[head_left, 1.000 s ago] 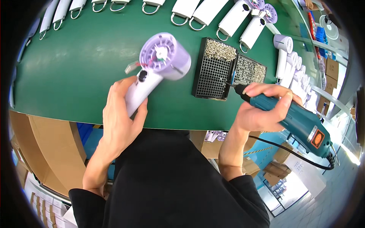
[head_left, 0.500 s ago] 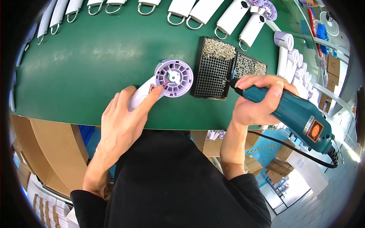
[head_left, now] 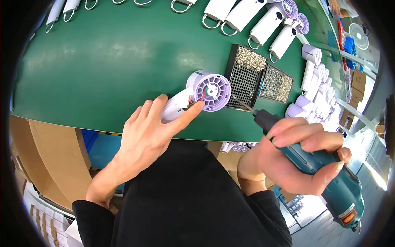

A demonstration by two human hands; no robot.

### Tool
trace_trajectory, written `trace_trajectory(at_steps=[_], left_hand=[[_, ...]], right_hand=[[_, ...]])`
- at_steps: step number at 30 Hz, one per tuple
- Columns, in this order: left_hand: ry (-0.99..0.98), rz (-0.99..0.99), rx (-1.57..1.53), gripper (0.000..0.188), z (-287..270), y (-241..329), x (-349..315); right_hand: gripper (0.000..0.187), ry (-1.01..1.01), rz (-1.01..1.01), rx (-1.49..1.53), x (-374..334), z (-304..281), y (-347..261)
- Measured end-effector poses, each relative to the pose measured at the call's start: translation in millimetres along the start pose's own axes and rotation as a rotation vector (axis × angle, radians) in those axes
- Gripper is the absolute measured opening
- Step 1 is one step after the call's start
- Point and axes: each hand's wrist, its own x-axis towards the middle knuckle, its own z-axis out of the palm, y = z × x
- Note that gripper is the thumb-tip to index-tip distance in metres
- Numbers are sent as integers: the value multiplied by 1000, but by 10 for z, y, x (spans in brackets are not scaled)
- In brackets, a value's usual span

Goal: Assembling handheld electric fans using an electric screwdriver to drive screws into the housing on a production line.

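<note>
My left hand [head_left: 150,129] is closed on the white handle [head_left: 176,108] of a small device, fingers along it and thumb stretched toward its round end. That end is a lavender ring-shaped housing [head_left: 225,94], open side up, with a white hub, a bit of green and red wires inside. A teal electric screwdriver [head_left: 304,158] is gripped in my right hand [head_left: 298,152]. Its thin bit points up and left, its end close to the housing's right edge and in front of the black screw tray [head_left: 243,84]. Whether a screw sits on the bit is too small to tell.
Silver screws [head_left: 251,58] lie heaped at the tray's far end. A second screw tray [head_left: 276,83] stands beside it. White handles with metal loops [head_left: 247,15] line the green table's [head_left: 103,74] far side. Lavender and white parts [head_left: 314,92] crowd the right. Cardboard [head_left: 57,152] stands front left.
The screwdriver has swung down and toward me, its bit leaving the tray holes for the housing's side. My right hand has drawn nearer. The whole view has shifted somewhat; my left hand keeps its hold.
</note>
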Motion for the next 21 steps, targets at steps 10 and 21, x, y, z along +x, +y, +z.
trace_trajectory(at_steps=[10, 21], left_hand=[[6, 1, -29, 72, 7, -38, -5], [-82, -34, -59, 60, -53, -33, 36]], right_hand=[[25, -16, 46, -86, 42, 168, 208], [31, -58, 224, -182, -2, 210, 330]])
